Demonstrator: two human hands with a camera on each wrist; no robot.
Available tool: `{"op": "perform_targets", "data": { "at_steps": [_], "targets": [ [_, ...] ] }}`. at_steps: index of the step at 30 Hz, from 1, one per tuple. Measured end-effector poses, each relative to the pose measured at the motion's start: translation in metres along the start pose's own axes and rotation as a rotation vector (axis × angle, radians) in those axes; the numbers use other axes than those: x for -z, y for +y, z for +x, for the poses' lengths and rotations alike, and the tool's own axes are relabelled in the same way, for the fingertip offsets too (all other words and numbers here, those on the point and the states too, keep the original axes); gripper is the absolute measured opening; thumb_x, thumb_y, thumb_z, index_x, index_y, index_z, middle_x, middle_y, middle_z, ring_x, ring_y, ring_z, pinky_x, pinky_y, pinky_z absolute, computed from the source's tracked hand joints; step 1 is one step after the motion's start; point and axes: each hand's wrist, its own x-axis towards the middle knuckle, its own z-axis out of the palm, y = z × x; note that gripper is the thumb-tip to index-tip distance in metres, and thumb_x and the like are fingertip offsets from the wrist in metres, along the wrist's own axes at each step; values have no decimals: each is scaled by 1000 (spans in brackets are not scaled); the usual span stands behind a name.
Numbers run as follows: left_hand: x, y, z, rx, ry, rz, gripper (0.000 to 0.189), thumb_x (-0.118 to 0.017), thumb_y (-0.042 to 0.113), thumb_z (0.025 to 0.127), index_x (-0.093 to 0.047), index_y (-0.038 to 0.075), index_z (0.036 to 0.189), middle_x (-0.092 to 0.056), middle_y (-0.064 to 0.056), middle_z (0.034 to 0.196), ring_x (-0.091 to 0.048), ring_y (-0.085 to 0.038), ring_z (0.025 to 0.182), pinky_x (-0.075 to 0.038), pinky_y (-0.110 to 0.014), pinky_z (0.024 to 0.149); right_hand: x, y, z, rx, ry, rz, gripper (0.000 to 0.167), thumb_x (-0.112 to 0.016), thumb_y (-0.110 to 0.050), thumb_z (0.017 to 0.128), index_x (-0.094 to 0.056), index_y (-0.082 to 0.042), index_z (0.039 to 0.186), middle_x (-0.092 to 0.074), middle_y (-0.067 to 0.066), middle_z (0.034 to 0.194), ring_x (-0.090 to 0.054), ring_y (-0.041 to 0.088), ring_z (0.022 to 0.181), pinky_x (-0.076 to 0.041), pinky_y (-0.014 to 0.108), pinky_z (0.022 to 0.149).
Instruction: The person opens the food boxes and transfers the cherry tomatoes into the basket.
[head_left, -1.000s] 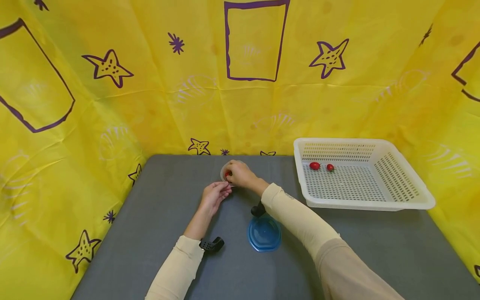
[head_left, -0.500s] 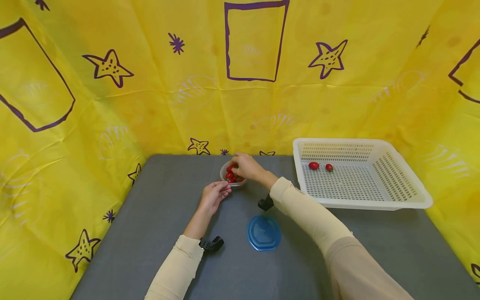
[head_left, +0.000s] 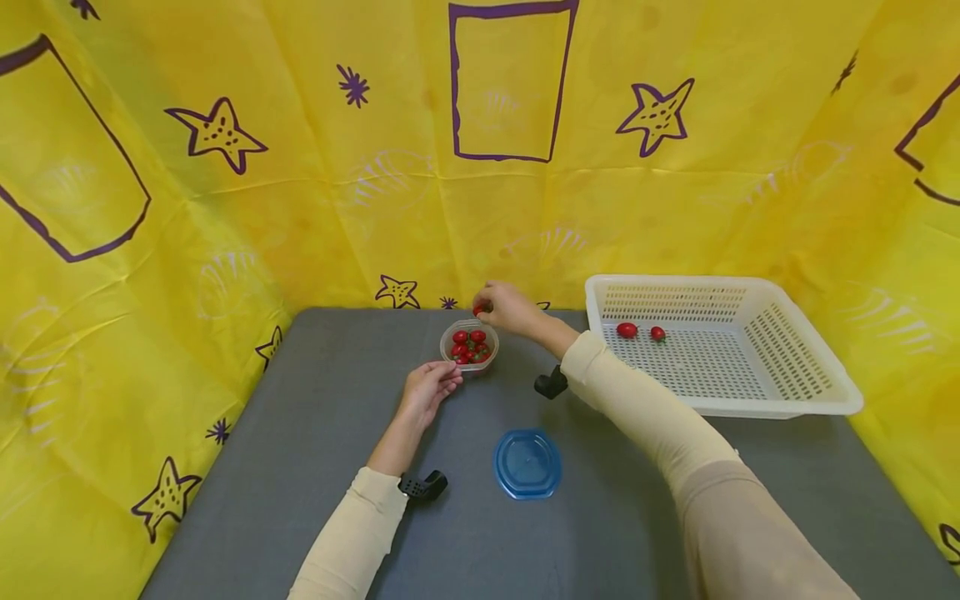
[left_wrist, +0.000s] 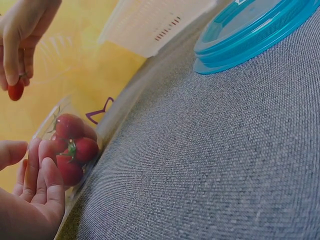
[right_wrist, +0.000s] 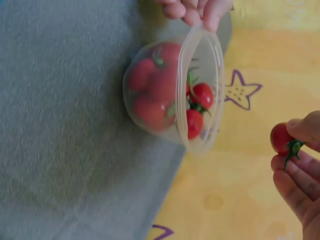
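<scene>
Left hand [head_left: 429, 390] pinches clear plastic tub [right_wrist: 199, 146] by near rim on desk [head_left: 480, 542]; right hand [head_left: 512, 311] pinches cherry tomato [right_wrist: 281, 138] midair, just past tub. Could get dicey imo: fingertip-only grip plus smooth skin might mean dropped tomato, and tug on rim could tip tub. Tomato itself: glossy red, roundish, spiky green calyx [right_wrist: 294, 148].
</scene>
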Motion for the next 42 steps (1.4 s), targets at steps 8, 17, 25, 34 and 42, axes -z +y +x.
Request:
{"op": "perform_targets", "data": {
  "at_steps": [8, 17, 25, 34, 42],
  "targets": [
    [1, 1, 0, -1, 8, -8, 11, -61, 11, 95, -59, 3, 101, -69, 4, 74, -67, -7, 68, -54, -19, 66, 15, 16, -5, 9, 28, 35, 20, -66, -7, 90, -69, 4, 107, -62, 18, 105, -63, 29, 95, -55, 37, 84],
    [0, 3, 1, -1, 2, -6, 11, -60, 10, 95, -58, 2, 102, -68, 4, 72, -66, -7, 66, -53, -19, 65, 53, 33, -15, -29, 89, 4, 20, -65, -4, 89, -67, 7, 106, -60, 23, 103, -61, 36, 96, -53, 44, 87],
    [0, 1, 3, 4, 7, 8, 12, -61, 11, 95, -59, 2, 103, -68, 3, 74, -66, -7, 67, -53, -19, 65, 76, 50, -29, -106, 79, -16, 22, -65, -6, 90, -67, 5, 109, -61, 22, 109, -61, 36, 100, -51, 46, 89],
    [0, 3, 2, 5, 9, 2, 11, -61, 11, 95, -59, 2, 102, -68, 3, 73, -66, -7, 67, -53, -19, 66, 95, 80, -49, -159, 181, 0, 19, -66, -7, 88, -68, 7, 102, -63, 24, 102, -64, 36, 93, -52, 48, 85],
    [2, 2, 1, -1, 1, 3, 13, -61, 12, 95, -59, 2, 103, -68, 3, 74, -67, -7, 68, -54, -19, 68, 102, 108, -73, -246, 166, -4, 23, -64, -6, 91, -66, 10, 107, -60, 28, 105, -60, 41, 98, -49, 51, 89]
  ]
}}
